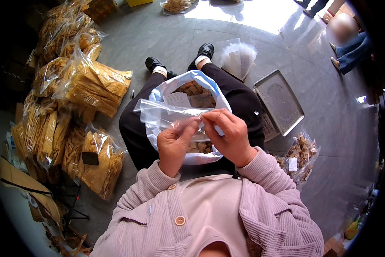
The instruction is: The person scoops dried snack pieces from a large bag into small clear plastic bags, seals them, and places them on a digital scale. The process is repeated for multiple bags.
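Between my knees sits a large white plastic sack [225,102], its mouth folded open around many small brown cubes [193,88]. Above it, my left hand [174,142] pinches the edge of a clear plastic bag [156,115] between thumb and fingers. My right hand [227,132] grips the same edge close beside it, its fingertips nearly meeting the left thumb. The clear bag stretches leftward from my fingers and looks flat. A white paper label [177,100] shows among the cubes. Both hands hide part of the sack's near side.
Bags of yellow dried sticks [94,83] are piled at my left, a dark phone-like slab [90,158] on one. A metal tray [280,103] lies at my right, near a stack of clear bags [238,60] and a filled bag [301,158]. Another person [350,51] is at the far right.
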Motion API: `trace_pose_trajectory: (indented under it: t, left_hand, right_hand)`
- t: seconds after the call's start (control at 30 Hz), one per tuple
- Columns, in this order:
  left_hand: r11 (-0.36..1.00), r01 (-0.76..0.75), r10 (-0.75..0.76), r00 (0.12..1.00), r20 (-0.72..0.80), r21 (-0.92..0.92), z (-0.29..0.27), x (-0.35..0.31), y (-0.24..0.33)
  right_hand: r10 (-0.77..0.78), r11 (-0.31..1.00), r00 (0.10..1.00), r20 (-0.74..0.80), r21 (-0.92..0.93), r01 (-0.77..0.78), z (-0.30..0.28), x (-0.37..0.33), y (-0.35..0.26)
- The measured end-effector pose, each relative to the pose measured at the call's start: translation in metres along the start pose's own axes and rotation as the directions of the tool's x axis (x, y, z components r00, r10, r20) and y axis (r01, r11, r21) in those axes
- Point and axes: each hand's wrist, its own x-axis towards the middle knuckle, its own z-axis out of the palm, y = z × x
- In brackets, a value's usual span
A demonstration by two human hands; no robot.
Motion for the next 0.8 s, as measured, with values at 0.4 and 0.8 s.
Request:
trace_pose_trajectory:
  t: [0.4, 0.8]
  left_hand:
    - [0.907, -0.237, 0.24, 0.97, 0.034, 0.349, 0.0015, 0.0006, 0.0038]
    - [0.695, -0.385, 0.39, 0.911, 0.131, 0.607, -0.002, 0.0021, 0.0063]
  right_hand:
    - [-0.053, 0.996, 0.997, 0.049, -0.062, 0.056, 0.0, -0.0003, -0.0056]
    - [-0.056, 0.989, 0.996, 0.064, -0.136, 0.064, 0.0042, -0.0042, -0.0066]
